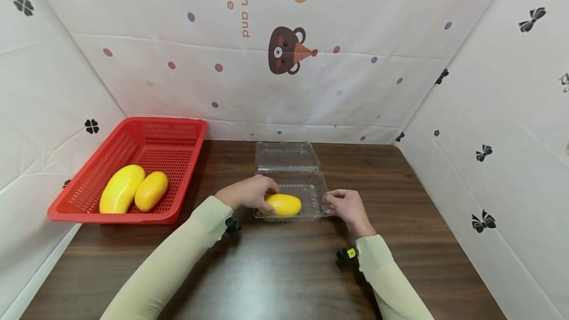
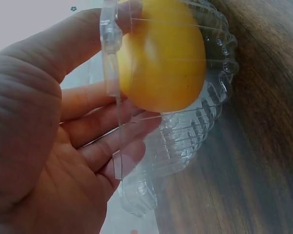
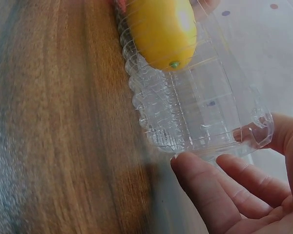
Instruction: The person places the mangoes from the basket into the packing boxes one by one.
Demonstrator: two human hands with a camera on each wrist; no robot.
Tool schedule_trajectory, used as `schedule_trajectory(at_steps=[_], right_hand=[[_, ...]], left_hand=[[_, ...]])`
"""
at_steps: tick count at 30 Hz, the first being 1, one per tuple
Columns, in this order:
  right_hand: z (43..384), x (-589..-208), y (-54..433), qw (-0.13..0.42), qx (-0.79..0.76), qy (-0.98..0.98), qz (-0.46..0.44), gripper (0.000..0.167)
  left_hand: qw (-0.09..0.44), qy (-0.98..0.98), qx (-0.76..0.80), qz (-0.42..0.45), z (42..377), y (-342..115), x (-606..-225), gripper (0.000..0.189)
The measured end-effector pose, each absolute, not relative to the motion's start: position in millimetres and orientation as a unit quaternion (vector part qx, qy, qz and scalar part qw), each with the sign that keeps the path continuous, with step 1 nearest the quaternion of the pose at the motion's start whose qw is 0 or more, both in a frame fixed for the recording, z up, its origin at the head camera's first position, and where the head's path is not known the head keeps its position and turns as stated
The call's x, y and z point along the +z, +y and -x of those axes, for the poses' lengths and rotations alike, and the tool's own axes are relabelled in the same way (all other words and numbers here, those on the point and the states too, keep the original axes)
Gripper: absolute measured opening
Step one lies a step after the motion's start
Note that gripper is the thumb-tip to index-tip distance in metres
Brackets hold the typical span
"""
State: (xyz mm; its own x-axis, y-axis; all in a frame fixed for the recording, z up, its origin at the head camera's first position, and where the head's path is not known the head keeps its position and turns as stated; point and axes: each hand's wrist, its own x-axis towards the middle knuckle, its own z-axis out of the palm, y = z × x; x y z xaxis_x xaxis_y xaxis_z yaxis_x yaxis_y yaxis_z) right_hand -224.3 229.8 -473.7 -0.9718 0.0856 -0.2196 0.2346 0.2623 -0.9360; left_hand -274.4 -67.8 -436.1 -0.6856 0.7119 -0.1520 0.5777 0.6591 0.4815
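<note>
A smooth yellow mango [image 1: 286, 205] lies at the near left of a clear plastic clamshell box [image 1: 313, 194]. My left hand [image 1: 249, 193] holds the mango at its left end, thumb on the near side and fingers behind. In the left wrist view, the ribbed box wall passes in front of the mango [image 2: 171, 63] and of several fingertips. My right hand [image 1: 348, 208] pinches the box's near right corner. The right wrist view shows a small green stem tip on the mango [image 3: 161, 29] and the right thumb inside the box rim.
The box's lid [image 1: 286, 156] is folded back toward the rear wall. On the left stands a red perforated basket [image 1: 186, 162], with a large curved mango [image 1: 122, 189] and a smaller one [image 1: 151, 191] inside. White printed sheets surround the brown wooden table [image 1: 271, 270].
</note>
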Motion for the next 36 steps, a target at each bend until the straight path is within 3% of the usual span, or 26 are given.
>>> schedule_trajectory(at_steps=[17, 36], right_hand=[[226, -474, 229, 0.057, -0.594, 0.795, -0.104, 0.024], [223, -474, 229, 0.064, -0.603, 0.790, -0.092, 0.028]], left_hand=[[0.178, 0.889, 0.189, -0.377, 276, -70, -435, 0.042], [0.130, 0.909, 0.198, -0.342, 264, -102, -417, 0.072]])
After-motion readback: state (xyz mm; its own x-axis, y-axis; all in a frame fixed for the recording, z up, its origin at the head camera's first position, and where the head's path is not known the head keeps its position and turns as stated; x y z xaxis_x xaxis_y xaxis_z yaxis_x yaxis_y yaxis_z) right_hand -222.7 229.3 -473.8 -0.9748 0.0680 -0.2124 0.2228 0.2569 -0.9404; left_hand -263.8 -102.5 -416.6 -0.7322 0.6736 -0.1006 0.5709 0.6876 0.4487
